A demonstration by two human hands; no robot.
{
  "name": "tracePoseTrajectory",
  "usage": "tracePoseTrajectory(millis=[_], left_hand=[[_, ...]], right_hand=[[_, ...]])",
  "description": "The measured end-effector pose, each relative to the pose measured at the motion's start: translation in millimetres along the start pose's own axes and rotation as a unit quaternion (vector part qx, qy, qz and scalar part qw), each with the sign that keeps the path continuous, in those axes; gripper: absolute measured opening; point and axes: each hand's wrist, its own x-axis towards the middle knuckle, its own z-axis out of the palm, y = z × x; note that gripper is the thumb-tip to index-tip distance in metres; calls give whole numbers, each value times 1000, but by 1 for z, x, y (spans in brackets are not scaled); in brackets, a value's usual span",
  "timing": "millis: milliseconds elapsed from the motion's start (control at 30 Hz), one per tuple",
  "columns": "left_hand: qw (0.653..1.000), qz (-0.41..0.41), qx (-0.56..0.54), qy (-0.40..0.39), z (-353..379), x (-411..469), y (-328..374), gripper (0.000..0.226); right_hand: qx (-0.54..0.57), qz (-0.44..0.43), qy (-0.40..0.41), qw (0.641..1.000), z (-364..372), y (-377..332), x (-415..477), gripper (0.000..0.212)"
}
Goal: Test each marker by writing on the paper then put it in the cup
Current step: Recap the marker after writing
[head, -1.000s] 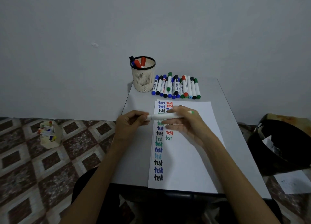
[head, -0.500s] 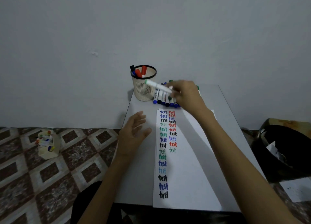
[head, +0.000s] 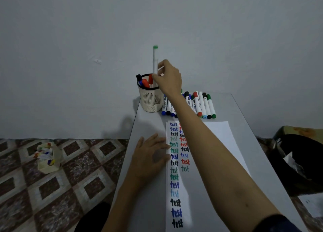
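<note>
My right hand (head: 168, 79) holds a white marker with a green end (head: 155, 60) upright, its lower end over the mouth of the beige mesh cup (head: 151, 99). The cup stands at the table's far left corner with red, blue and black markers inside. A row of several capped markers (head: 201, 104) lies to the right of the cup, partly hidden by my forearm. My left hand (head: 150, 155) rests flat with straight fingers on the table at the left edge of the white paper (head: 220, 141), which carries two columns of the word "test" in several colours.
The grey table (head: 244, 120) stands against a plain wall. On the tiled floor to the left sits a small box of coloured items (head: 48, 157). To the right of the table there is a black bin (head: 297, 163) with paper in it.
My right hand carried the green marker from over the paper to the cup and turned it upright. My left hand let go of the marker and settled flat beside the paper.
</note>
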Motion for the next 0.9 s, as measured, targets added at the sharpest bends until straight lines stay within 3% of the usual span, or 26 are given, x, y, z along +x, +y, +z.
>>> tracePoseTrajectory(millis=[433,500,600,700,900], left_hand=[[1000,-8,-16,18,0,1,1,47],[999,-9,-22,24,-1,1,1,45],[999,-10,-29,30,0,0,0,43],[999,-8,-29,32,0,0,0,43],[999,-10,-35,40,1,2,0,44]], right_hand=[[52,1,17,999,-6,30,-17,30],[25,32,44,998,-21,47,-19,27],[-77,148,74,983,-50,91,-19,30],[-165,249,32,954,-80,134,-29,33],[-184,222,-8,958,-100,153,-46,30]])
